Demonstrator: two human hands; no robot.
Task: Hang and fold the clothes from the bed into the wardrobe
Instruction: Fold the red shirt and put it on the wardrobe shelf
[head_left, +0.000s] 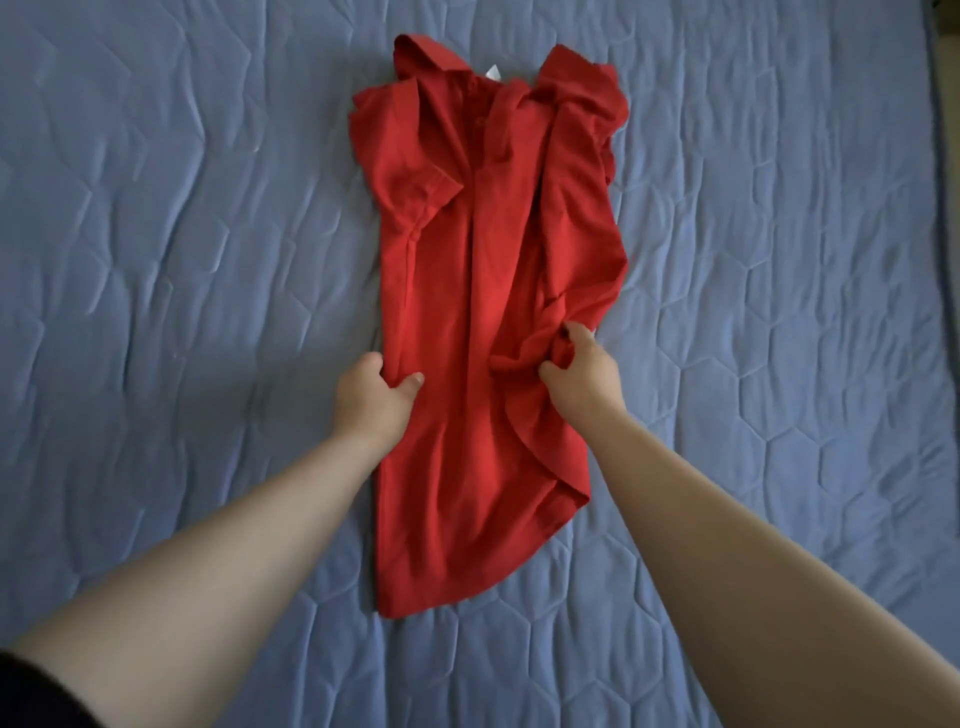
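A red polo shirt lies lengthwise on the bed, collar at the far end, both sides folded inward into a narrow strip. My left hand grips the shirt's left folded edge about halfway down, thumb on top of the cloth. On the right side, my right hand holds a bunched fold of the fabric between thumb and curled fingers. The hem lies nearest to me, uneven and slightly twisted.
The blue quilted bedspread fills nearly the whole view around the shirt. The bed's right edge shows as a dark strip at the far right. No wardrobe or other clothes are in view.
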